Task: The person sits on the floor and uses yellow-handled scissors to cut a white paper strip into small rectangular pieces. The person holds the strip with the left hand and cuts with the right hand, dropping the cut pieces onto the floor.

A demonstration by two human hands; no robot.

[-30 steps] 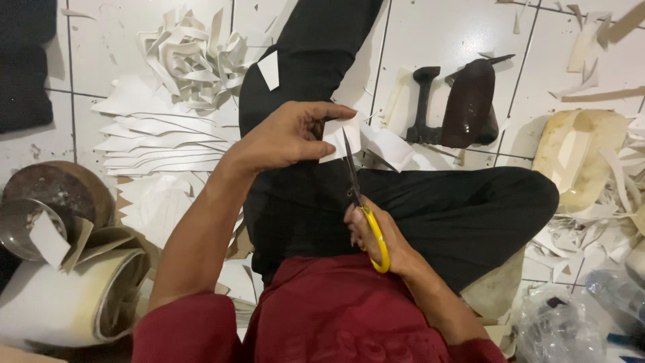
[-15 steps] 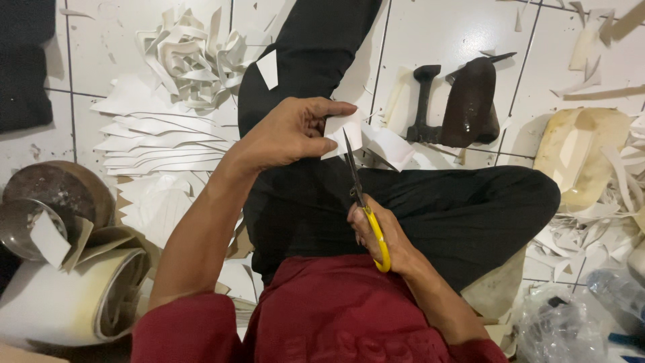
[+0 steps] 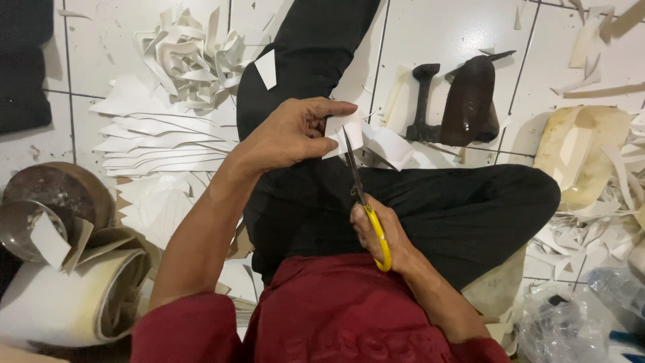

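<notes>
My left hand (image 3: 285,138) pinches a small white paper piece (image 3: 346,131) between thumb and forefinger, the other fingers (image 3: 316,128) curled in behind it, so this hand is closed on the sheet. The paper sits just above my crossed legs in black trousers (image 3: 457,208), its lower edge meeting the tip of the scissors (image 3: 363,195). My right hand (image 3: 379,235) grips the scissors by their yellow handles, fingers (image 3: 359,225) wrapped through the loops; the dark blades run up and slightly away from me, toward the paper, and look nearly closed with the point touching the sheet's edge.

Beyond my left fingers, on the tiled floor (image 3: 443,33), lies a fanned stack of long white cut strips (image 3: 154,144), and farther off a tangled heap of white offcuts (image 3: 191,57). Below my left forearm lies a big roll of white sheet material (image 3: 64,306), with a round metal tin (image 3: 47,205) near it. Past my right fingers, across my knee, a dark shoe last (image 3: 470,101) stands beside a dark hammer (image 3: 423,101). Farther right of that hand are more pale scraps (image 3: 591,208) and a clear plastic bag (image 3: 571,323).
</notes>
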